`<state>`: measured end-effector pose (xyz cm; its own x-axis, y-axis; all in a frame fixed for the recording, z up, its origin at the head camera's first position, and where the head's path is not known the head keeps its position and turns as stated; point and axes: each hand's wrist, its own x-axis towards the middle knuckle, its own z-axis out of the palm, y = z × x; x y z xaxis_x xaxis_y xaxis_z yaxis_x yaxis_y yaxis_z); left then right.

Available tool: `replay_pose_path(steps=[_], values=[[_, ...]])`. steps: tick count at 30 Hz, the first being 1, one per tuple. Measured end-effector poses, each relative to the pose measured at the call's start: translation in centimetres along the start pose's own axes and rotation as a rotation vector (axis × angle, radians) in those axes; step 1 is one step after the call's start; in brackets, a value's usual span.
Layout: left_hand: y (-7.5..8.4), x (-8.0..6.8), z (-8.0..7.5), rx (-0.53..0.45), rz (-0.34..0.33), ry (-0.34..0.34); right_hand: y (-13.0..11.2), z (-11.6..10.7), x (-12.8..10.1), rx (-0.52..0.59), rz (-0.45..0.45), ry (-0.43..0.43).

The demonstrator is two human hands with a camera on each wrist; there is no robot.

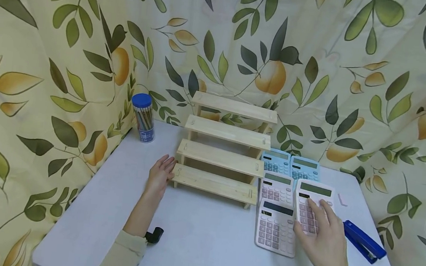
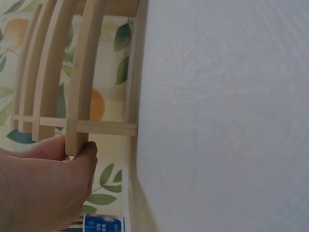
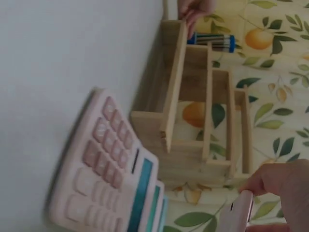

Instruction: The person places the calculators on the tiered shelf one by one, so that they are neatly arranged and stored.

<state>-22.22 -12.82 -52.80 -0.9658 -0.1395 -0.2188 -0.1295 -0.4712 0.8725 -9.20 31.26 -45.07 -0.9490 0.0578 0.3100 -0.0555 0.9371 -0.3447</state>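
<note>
A four-step wooden shelf [image 1: 220, 159] stands mid-table. My left hand [image 1: 159, 174] rests with straight fingers against the left end of its lowest step; in the left wrist view the thumb [image 2: 88, 151] touches that slat's end [image 2: 77, 130]. My right hand [image 1: 322, 235] grips a pink calculator [image 1: 315, 197] and tilts it up off the table, to the right of the shelf. In the right wrist view my fingers [image 3: 282, 183] curl round its edge [image 3: 236, 215]. Under and beside it lie two more pink calculators [image 1: 274, 229] [image 1: 276, 189] and two blue ones [image 1: 275, 161] [image 1: 304, 168].
A blue-lidded pencil tub [image 1: 143, 118] stands at the back left. A blue stapler [image 1: 365, 241] and a small pink eraser [image 1: 342, 199] lie at the right. A black object [image 1: 154, 234] lies by my left forearm. Leaf-print curtains close in the white table [image 1: 203, 242].
</note>
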Motion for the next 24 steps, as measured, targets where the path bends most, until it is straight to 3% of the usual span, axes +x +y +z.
replay_pose_path(steps=[15,24], values=[[0.0,-0.3,-0.1,-0.016,0.004,-0.017,-3.9,-2.6,4.1,0.075,-0.107,0.076],[-0.1,-0.4,-0.2,-0.016,0.001,-0.017,-6.4,-3.3,6.8,0.073,-0.156,0.054]])
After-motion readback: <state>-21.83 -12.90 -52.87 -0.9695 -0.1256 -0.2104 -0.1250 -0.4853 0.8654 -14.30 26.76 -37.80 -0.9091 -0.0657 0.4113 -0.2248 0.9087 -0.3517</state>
